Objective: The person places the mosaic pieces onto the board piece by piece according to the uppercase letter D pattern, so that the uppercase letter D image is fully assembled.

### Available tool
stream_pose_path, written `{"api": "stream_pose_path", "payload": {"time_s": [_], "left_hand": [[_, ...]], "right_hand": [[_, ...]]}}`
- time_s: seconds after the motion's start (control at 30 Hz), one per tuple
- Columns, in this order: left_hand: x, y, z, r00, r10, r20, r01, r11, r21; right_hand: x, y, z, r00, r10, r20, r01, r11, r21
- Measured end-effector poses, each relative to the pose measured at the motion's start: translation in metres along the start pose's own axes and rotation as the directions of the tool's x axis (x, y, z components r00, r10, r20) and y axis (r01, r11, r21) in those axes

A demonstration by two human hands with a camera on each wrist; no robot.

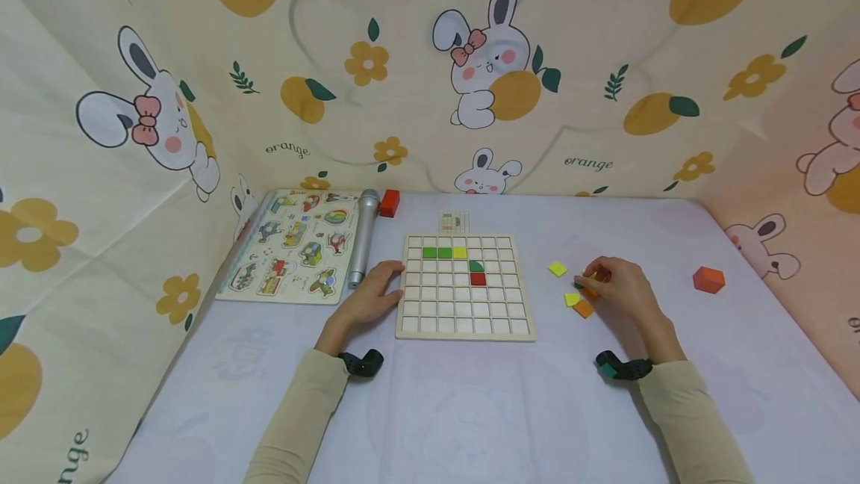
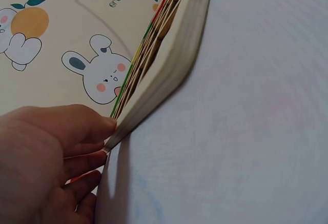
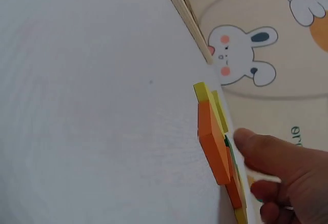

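Observation:
A wooden grid board [image 1: 437, 308] lies mid-table, with two green squares [image 1: 437, 252], a yellow square [image 1: 460, 252], a green rounded piece [image 1: 475, 266] and a red square [image 1: 478, 278] in its cells. My left hand [image 1: 372, 293] rests against the board's left side, its thumb [image 2: 102, 126] at the near corner. To the right, my right hand [image 1: 618, 286] is over a loose group of pieces. Its fingertips are beside a dark green piece [image 1: 578, 285]; whether they pinch it is hidden. Around it lie yellow squares [image 1: 557, 269] and orange pieces [image 1: 583, 309].
At the far left, a picture puzzle board [image 1: 289, 245] lies beside a silver microphone-like rod [image 1: 364, 237]. A red block [image 1: 390, 203] stands behind it. A small patterned card [image 1: 454, 221] lies beyond the grid. Toward the right edge sits an orange-red block [image 1: 708, 280].

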State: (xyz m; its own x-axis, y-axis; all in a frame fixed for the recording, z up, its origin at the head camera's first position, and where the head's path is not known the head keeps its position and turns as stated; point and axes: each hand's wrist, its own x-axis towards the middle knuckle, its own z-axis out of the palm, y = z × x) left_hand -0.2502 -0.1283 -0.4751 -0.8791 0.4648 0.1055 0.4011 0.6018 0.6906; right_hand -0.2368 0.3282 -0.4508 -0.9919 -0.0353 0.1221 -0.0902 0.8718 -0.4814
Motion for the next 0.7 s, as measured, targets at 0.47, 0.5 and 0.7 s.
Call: {"api": "stream_pose_path", "payload": {"time_s": [0.47, 0.5, 0.7], "left_hand": [[-0.0014, 0.0008, -0.0007, 1.000, 0.003, -0.006, -0.003, 1.000, -0.003], [-0.0016, 0.0005, -0.0004, 1.000, 0.006, -0.009, -0.006, 1.000, -0.005], [-0.0031, 0.0019, 0.0009, 0.998, 0.038, -0.041, -0.038, 0.999, 0.002]], "right_hand": [[-0.0010, -0.0015, 0.0029, 0.998, 0.036, 0.050, -0.033, 0.997, -0.069], [-0.0002, -0.0019, 0.0040, 0.998, 0.027, 0.052, -0.024, 0.998, -0.065], [0.0047, -0.0052, 0.0090, 0.997, -0.022, 0.068, 0.026, 0.999, -0.048]]}}
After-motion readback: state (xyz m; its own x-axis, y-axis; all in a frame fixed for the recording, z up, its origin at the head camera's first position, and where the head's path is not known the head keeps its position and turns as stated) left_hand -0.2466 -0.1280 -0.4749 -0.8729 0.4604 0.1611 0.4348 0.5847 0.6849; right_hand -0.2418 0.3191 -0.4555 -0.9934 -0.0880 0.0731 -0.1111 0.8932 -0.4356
